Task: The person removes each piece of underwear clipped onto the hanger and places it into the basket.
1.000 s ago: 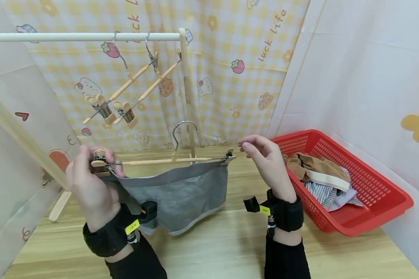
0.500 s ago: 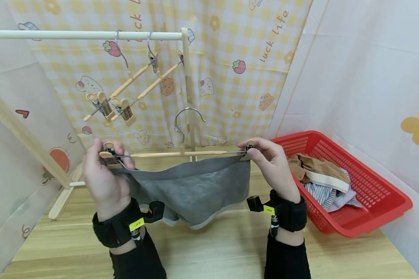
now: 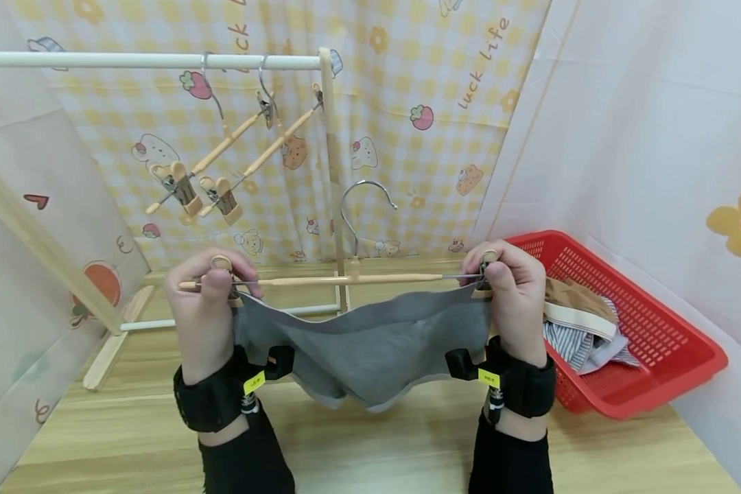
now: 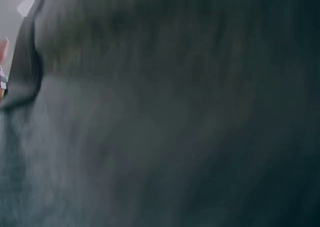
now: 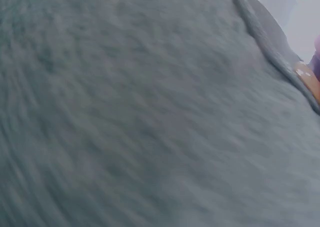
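A wooden clip hanger with a metal hook is held level in front of me. A grey garment hangs from its two end clips and sags in the middle. My left hand grips the left clip and the cloth's left corner. My right hand pinches the right clip and the right corner. Both wrist views are filled by blurred grey cloth.
A white rail at upper left carries two empty clip hangers. A wooden rack post stands behind the held hanger. A red basket with several folded clothes sits at right on the wooden floor.
My right hand reached the right clip and took hold of it. Hanger and garment shifted right and rose slightly, and the waistband is stretched wider between both hands.
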Tool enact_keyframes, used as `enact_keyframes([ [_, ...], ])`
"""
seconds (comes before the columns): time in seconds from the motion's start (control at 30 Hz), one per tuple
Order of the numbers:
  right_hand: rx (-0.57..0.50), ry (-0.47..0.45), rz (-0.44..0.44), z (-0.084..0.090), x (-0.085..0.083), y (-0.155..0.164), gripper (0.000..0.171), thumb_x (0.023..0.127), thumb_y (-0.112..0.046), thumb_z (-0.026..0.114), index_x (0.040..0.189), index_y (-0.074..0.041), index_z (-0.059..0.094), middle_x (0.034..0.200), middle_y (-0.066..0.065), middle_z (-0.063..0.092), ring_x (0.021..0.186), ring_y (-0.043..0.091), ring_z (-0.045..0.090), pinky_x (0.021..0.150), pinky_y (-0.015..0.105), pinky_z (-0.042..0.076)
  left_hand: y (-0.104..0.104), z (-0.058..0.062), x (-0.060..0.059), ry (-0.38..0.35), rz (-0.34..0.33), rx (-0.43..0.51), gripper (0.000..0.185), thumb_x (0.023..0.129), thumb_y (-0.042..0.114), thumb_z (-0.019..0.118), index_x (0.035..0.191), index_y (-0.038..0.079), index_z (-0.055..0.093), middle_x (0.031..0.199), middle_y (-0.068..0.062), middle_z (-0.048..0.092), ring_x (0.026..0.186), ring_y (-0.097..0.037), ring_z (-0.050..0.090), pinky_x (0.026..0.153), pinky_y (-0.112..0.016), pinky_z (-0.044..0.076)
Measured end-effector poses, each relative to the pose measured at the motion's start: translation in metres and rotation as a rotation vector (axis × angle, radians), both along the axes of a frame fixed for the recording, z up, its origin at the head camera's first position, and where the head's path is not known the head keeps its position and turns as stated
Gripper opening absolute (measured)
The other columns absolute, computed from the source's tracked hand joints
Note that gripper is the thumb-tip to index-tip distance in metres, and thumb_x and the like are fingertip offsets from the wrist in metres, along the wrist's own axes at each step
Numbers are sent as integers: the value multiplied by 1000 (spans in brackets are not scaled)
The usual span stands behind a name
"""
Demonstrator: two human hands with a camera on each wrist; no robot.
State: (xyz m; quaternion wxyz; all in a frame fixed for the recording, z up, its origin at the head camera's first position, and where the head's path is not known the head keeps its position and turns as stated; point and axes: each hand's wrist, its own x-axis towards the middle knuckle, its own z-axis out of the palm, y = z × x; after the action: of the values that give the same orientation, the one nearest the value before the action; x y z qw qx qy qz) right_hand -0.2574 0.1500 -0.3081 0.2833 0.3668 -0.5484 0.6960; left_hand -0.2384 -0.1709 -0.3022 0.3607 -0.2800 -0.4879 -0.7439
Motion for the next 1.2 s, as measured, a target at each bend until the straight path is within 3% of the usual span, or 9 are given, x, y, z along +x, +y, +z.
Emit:
enact_keyframes([
  [0.17,-42,-17,-21,2,2,5,55,93,-45,67,74,5,53,72,12,63,63,21,61,61,28,52,7,-2,-6,101,-64,-74,60,82,45,80,60,-7,60,57,-9,60,55,-19,56,57,-27,42],
  [0.27,-41,-35,-37,1,3,8,56,93,-47,65,77,6,58,74,13,65,63,20,63,61,28,53,9,-2,-7,125,-80,-87,62,83,47,77,60,-7,59,57,-9,60,56,-19,55,58,-27,41],
  [0.4,-38,-68,-80,0,4,10,55,94,-47,66,83,7,67,76,14,67,62,18,64,60,26,53,10,-2,-7,97,-72,-85,64,84,52,75,64,-7,60,59,-8,59,53,-17,54,51,-25,40],
  [0.57,-54,-73,-82,0,4,9,50,96,-41,63,81,7,65,77,13,67,63,19,62,61,26,53,10,-3,-7,41,-65,-47,62,81,50,78,69,-8,62,60,-9,60,48,-15,54,45,-22,41],
  [0.9,-69,5,-72,4,3,5,44,99,-27,57,70,5,59,70,12,63,75,28,57,78,36,43,7,-4,-7,23,-23,-81,65,81,53,77,66,-8,65,61,-9,62,47,-15,54,40,-22,36],
  [1.2,-85,25,-51,4,4,2,43,97,-27,58,69,5,59,69,12,62,77,30,56,80,39,43,6,-4,-5,11,-12,-76,66,82,54,76,65,-8,64,59,-9,62,47,-15,54,40,-22,39],
])
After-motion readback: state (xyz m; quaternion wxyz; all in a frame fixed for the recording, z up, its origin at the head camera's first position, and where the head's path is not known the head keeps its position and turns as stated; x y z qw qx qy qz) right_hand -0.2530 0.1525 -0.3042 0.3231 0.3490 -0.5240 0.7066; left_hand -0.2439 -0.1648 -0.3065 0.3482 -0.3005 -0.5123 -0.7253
